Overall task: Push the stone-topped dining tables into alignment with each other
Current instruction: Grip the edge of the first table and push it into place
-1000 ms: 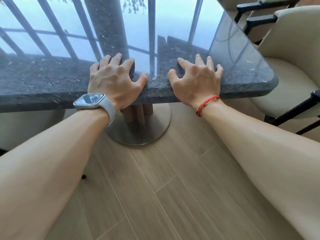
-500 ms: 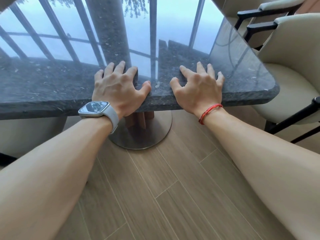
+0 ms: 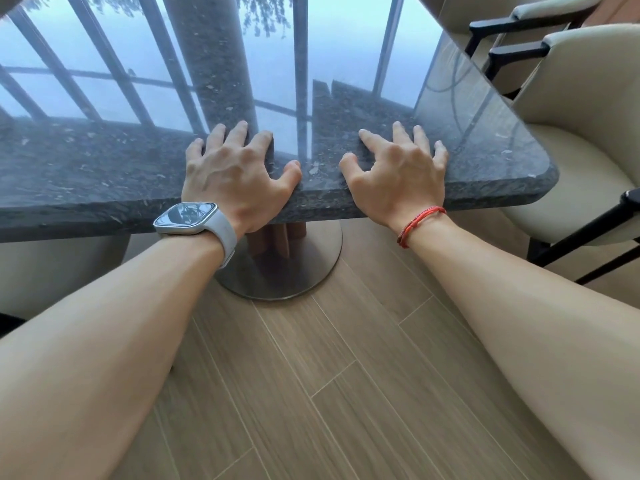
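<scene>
Desk (image 3: 86, 181): a dark, polished stone top spans the upper part of the view. Its near edge runs left to right and ends in a rounded corner at the right. The surface reflects window bars and sky. Only this one desk is in view.

Left grip (image 3: 235, 171): open. It lies flat on the desk top at the near edge, fingers spread and slightly arched, fingertips and thumb pressing on the stone. The heel of the hand sits over the edge. A watch (image 3: 187, 218) with a pale band is on this wrist.

Right grip (image 3: 398, 171): open. It is placed the same way, apart from the left grip and nearer the rounded corner. A red bracelet (image 3: 420, 221) is on this wrist.

Both arms are extended toward the desk.

Support: a round metal base (image 3: 304, 275) stands on the wood-plank floor (image 3: 346, 375), below the gap between the two grips.

Right side: cream chairs (image 3: 571, 109) with black frames stand just beside the desk's right edge.
</scene>
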The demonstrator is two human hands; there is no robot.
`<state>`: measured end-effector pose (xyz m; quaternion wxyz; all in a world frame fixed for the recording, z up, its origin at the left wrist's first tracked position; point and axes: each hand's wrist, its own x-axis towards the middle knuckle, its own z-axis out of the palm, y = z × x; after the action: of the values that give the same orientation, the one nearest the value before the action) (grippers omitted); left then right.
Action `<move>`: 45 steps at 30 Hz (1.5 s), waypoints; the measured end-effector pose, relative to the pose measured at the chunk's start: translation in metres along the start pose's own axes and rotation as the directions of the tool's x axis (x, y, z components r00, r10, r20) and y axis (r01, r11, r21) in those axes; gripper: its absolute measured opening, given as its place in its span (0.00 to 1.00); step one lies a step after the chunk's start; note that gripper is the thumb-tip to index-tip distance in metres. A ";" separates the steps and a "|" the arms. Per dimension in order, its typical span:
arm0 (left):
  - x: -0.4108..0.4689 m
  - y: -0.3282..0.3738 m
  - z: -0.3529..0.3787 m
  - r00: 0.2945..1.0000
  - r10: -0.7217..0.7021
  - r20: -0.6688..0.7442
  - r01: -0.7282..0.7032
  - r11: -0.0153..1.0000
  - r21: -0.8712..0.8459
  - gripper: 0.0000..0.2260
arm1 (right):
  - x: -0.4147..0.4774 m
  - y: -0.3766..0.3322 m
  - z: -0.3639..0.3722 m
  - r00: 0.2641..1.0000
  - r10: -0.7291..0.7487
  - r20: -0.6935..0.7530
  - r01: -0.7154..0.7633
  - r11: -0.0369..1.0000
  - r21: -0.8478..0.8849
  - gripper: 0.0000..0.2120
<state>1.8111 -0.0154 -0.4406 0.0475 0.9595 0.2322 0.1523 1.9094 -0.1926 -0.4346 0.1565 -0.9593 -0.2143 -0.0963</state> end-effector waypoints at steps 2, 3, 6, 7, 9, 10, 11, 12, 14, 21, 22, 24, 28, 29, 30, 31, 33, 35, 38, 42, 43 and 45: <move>-0.001 0.000 0.000 1.000 -0.001 -0.009 0.001 1.000 -0.008 0.32 | 0.000 0.000 -0.001 1.000 0.006 0.002 -0.006 1.000 0.007 0.24; -0.001 0.001 -0.001 1.000 0.001 -0.011 -0.001 1.000 -0.011 0.32 | 0.000 0.000 -0.002 1.000 0.006 0.003 -0.006 1.000 0.007 0.24; -0.001 0.003 -0.002 1.000 0.002 -0.004 -0.002 1.000 -0.006 0.32 | 0.001 0.000 -0.002 1.000 -0.016 0.012 0.016 1.000 0.000 0.24; -0.001 0.003 -0.002 1.000 0.001 0.005 -0.001 1.000 -0.002 0.33 | 0.001 0.000 -0.001 1.000 -0.023 0.014 0.023 1.000 -0.004 0.24; -0.001 0.003 -0.003 1.000 0.000 0.026 0.000 1.000 0.004 0.34 | 0.002 0.001 -0.001 0.999 -0.034 0.018 0.034 0.999 -0.012 0.25; 0.000 0.003 -0.003 0.999 -0.001 0.037 0.001 1.000 0.006 0.34 | 0.003 0.001 -0.001 0.999 -0.038 0.021 0.038 0.999 -0.015 0.26; 0.001 0.003 -0.003 0.999 0.000 0.048 0.000 1.000 0.010 0.34 | 0.003 0.001 -0.001 0.999 -0.041 0.022 0.042 0.999 -0.018 0.26; 0.001 0.003 -0.004 0.999 0.001 0.054 -0.002 1.000 0.014 0.35 | 0.004 0.001 -0.001 0.999 -0.046 0.023 0.046 0.999 -0.020 0.27; 0.002 0.003 -0.005 0.998 0.001 0.059 -0.002 1.000 0.018 0.35 | 0.004 0.001 -0.002 0.998 -0.056 0.027 0.056 0.998 -0.021 0.27; 0.005 0.005 -0.004 0.997 -0.010 0.083 0.008 1.000 0.019 0.36 | 0.010 0.004 -0.003 0.997 -0.063 0.034 0.064 0.998 -0.018 0.26; 0.006 0.006 -0.004 0.997 -0.011 0.083 0.010 1.000 0.017 0.36 | 0.011 0.005 -0.003 0.997 -0.064 0.032 0.064 0.998 -0.019 0.26; 0.007 0.008 -0.003 0.997 -0.010 0.077 0.009 1.000 0.021 0.36 | 0.013 0.006 -0.002 0.997 -0.064 0.031 0.064 0.998 -0.018 0.26; 0.010 0.011 -0.002 0.997 -0.016 0.074 0.015 1.000 0.018 0.36 | 0.017 0.009 -0.002 0.997 -0.065 0.033 0.065 0.998 -0.003 0.26; 0.010 0.012 -0.002 0.997 -0.019 0.075 0.017 1.000 0.019 0.36 | 0.018 0.010 -0.002 0.997 -0.064 0.034 0.064 0.998 0.003 0.25; 0.011 0.013 -0.001 0.997 -0.020 0.075 0.019 1.000 0.020 0.35 | 0.019 0.010 -0.002 0.997 -0.063 0.034 0.063 0.998 0.008 0.25; 0.012 0.013 -0.001 0.997 -0.021 0.072 0.020 1.000 0.021 0.35 | 0.020 0.011 -0.002 0.997 -0.065 0.034 0.064 0.998 0.012 0.25; 0.012 0.015 -0.001 0.998 -0.023 0.066 0.022 0.999 0.028 0.35 | 0.022 0.013 -0.002 0.997 -0.067 0.036 0.066 0.998 0.018 0.25; 0.014 0.017 -0.001 0.997 -0.028 0.068 0.027 0.999 0.027 0.36 | 0.024 0.014 -0.001 0.997 -0.069 0.035 0.068 0.997 0.024 0.24; 0.018 0.021 0.000 0.997 -0.032 0.073 0.029 0.999 0.035 0.35 | 0.029 0.017 -0.001 0.997 -0.072 0.035 0.071 0.997 0.024 0.24; 0.022 0.024 0.002 0.996 -0.041 0.080 0.038 0.999 0.034 0.36 | 0.035 0.020 0.000 0.996 -0.080 0.034 0.079 0.996 0.031 0.24; 0.023 0.025 0.002 0.996 -0.043 0.079 0.040 0.999 0.034 0.36 | 0.036 0.021 0.000 0.996 -0.083 0.035 0.082 0.996 0.033 0.24; 0.025 0.027 0.003 0.996 -0.043 0.075 0.040 0.999 0.035 0.36 | 0.039 0.023 0.000 0.996 -0.088 0.032 0.087 0.995 0.040 0.23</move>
<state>1.8447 -0.0284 -0.4324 0.0432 0.9602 0.2527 0.1109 1.9541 -0.1975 -0.4313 0.1668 -0.9474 -0.2605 -0.0825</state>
